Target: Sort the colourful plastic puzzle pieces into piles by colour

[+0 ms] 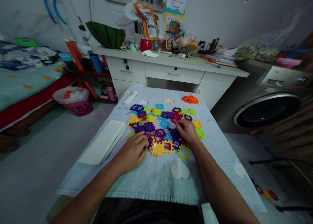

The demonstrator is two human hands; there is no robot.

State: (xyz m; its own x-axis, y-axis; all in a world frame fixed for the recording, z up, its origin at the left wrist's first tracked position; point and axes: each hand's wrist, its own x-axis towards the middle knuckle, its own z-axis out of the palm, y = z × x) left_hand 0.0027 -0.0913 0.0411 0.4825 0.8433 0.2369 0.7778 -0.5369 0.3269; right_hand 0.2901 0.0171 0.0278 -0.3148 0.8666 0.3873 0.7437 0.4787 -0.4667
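Tiles of multicoloured toothed plastic lie spread, seemingly for easy reach. Left hand and right hand rest apart, grips unclear.

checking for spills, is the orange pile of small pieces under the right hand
No, the orange pile of small pieces lies beyond the right hand, clearly apart.

interlocking tiles lie across the middle of the cloth-covered table, with the left hand at their near left edge and the right hand on their right side. a folded sheet lies left of them, a heap of small pieces behind them, to the right. behind the table stands a desk, a watermelon on its left end, a washing machine to its right.
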